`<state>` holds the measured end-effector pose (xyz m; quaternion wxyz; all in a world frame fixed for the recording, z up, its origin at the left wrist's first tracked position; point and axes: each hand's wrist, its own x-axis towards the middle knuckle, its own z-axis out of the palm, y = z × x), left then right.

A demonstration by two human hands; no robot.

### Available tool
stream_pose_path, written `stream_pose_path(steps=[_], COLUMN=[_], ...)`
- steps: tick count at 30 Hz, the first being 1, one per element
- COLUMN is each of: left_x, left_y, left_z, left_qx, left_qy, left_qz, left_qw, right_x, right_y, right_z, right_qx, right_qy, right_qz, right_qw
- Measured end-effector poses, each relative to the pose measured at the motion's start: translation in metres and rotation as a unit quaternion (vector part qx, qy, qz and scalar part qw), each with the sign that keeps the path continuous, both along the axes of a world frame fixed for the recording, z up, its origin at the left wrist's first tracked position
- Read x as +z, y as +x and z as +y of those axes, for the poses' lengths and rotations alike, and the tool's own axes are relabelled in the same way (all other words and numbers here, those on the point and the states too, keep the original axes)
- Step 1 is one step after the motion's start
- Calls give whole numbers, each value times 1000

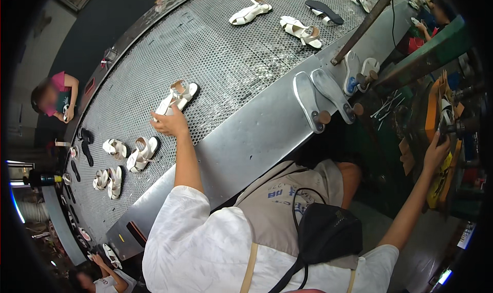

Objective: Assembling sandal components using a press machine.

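Note:
My left hand (172, 123) reaches over the mesh conveyor and closes around the front of a white strappy sandal (181, 95). Its open straps and heel point away from me. Off to the right, my right hand (435, 151) is raised against a machine (459, 126). Its fingers are bent around something dark that I cannot make out, just below a white strapped piece (446, 109). Closest to my left hand stands another white sandal (143, 154), with one more white sandal (115, 148) beside it.
The perforated metal conveyor (221, 67) carries several more sandals. A smooth steel ledge (246, 149) borders it, holding grey metal shoe forms (306, 95) with round knobs. A rusty bar (365, 25) crosses the ledge. One co-worker (56, 95) stands across the conveyor, another (105, 277) at lower left.

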<state>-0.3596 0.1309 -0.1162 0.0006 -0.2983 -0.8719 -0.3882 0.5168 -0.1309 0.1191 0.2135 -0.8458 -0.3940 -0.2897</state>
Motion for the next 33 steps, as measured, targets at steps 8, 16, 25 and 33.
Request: stream_pose_path(steps=[8, 16, 25, 33], left_x=[-10, 31, -46, 35], left_y=[-30, 46, 133, 230], left_z=[15, 32, -33, -49], left_qx=[11, -231, -310, -482], left_qy=[-78, 271, 288, 176], left_qz=[-47, -430, -753, -793], left_qw=[996, 830, 505, 329], right_x=[18, -25, -10, -55], right_y=[-26, 66, 75, 245], right_z=[13, 23, 23, 61], right_qx=[-14, 4, -78, -206], right_qy=[20, 82, 108, 66], right_qz=[101, 20, 126, 199], right_qw=[995, 996, 983, 956])
